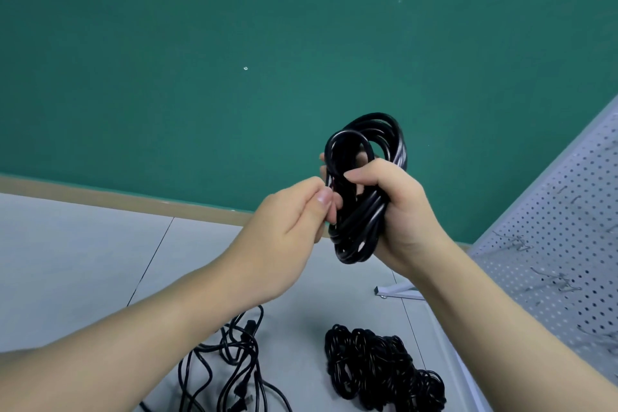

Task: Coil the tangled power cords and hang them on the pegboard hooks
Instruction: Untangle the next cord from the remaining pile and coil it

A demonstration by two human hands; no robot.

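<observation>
Seen from a head-worn camera looking down, two bare forearms reach forward over a pale grey bench [83, 261]. The right hand [398, 211] is wrapped tightly around the middle of a coiled black power cord [364, 177], fingers curled over the bundle so its loops stand up above the fist and hang just below it. The coil is held in the air in the middle of the scene, well above the bench. The left hand [291, 221] is just beside the coil on its left, thumb and fingertips pinched on a strand at the bundle's edge.

On the near part of the bench lie two more black cords. A loose, tangled cord [230, 358] sprawls at the near left, under the left forearm. To its right sits a denser bunched heap of cord [378, 368], apart from the tangle.

A white pegboard [551, 244] rises on the right, tilted in this view, with several thin metal hooks [516, 242] on it. A dark green wall [234, 43] fills the far background.
</observation>
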